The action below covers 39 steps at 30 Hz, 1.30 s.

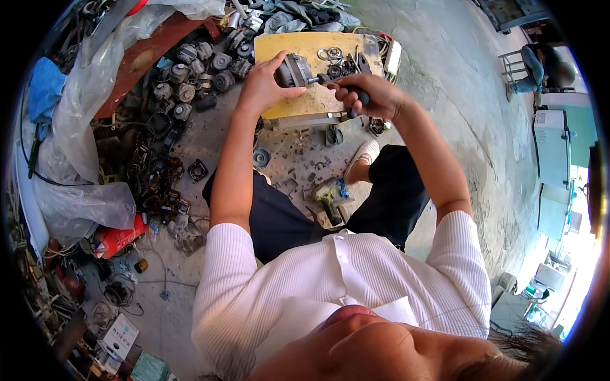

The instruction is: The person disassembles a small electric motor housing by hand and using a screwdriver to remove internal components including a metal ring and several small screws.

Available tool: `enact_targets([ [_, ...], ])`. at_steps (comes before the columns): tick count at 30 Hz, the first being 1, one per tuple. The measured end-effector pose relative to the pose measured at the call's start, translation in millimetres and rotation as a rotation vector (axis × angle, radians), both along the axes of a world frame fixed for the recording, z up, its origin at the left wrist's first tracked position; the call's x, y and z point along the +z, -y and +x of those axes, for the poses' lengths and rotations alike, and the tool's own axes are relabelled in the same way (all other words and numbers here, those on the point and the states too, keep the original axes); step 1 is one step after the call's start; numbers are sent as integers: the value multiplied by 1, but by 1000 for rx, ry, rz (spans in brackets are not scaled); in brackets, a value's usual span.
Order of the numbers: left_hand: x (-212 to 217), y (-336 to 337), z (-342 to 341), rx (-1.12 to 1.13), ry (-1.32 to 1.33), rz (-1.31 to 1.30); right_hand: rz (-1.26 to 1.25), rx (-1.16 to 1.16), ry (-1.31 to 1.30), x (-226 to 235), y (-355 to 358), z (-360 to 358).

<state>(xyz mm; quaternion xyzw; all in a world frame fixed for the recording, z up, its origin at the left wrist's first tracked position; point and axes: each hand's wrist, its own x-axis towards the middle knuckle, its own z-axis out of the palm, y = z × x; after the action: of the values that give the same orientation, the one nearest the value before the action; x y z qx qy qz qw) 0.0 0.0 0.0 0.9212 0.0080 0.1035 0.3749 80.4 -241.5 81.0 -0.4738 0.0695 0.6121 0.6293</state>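
Note:
My left hand (pixel 262 87) is closed around the body of a small grey electric motor (pixel 291 71), holding it on its side over the yellow-topped work table (pixel 273 46). The motor's pale shaft points right. My right hand (pixel 372 95) grips a black-handled tool (pixel 361 95) that looks like pliers. Its brownish head meets the end of the shaft, though fingers hide part of the handles. Beyond my right hand, bearing rings (pixel 330 53) and small dark metal parts (pixel 343 67) lie on the table.
Used motors (pixel 185 93) are heaped on the floor to the left, beside clear plastic sheeting (pixel 73 140). A green power tool (pixel 326 193) lies between my feet among scraps. A red container (pixel 119 236) is at lower left. Another person (pixel 532 66) sits at far right.

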Motion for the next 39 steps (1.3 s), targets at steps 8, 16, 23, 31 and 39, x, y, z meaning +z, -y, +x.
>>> enact_targets([
  [8,9,4,2,-11,0,23,-172,402,-5,21,-16,58],
  [16,3,1,-3,-6,27,18,-370,496,685,14,-22,-4],
  [23,1,1,-1,-3,17,32,-395,232,1176,-50,-3,-78],
  [31,8,-2,0,-19,-50,-76,-491,-94,1672,-140,-19,-83],
  [39,5,1,0,-39,-37,-40,-290,1,576,-26,-1,-38],
])
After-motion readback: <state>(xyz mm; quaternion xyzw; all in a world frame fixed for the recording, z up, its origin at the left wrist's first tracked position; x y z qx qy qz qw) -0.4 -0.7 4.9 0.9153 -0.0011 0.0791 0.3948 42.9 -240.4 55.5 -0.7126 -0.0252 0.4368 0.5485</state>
